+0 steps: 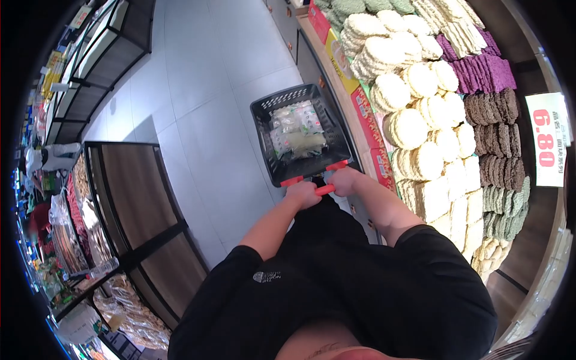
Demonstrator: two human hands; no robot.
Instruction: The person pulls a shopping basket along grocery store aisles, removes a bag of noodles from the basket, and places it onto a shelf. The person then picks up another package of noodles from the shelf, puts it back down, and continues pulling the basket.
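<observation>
My left hand [303,195] is closed round the red handle [325,190] of a dark grey plastic shopping basket [261,135]. A little to the right, my right hand [344,181] also grips that handle. The basket is in front of my body, beside the display on the right. Inside it lie several clear plastic packages [297,129] with pale and greenish contents; what they contain is too small to make out. My fingers are partly hidden behind the backs of my hands.
To the right, a long display holds stacked dried noodle cakes [414,129], cream, purple [486,73], brown and green. A price sign [545,141] reads 6.80. Shelving [99,60] and a dark-framed stand [129,198] line the left. Grey tiled floor [204,138] runs between. Another person [60,157] is at far left.
</observation>
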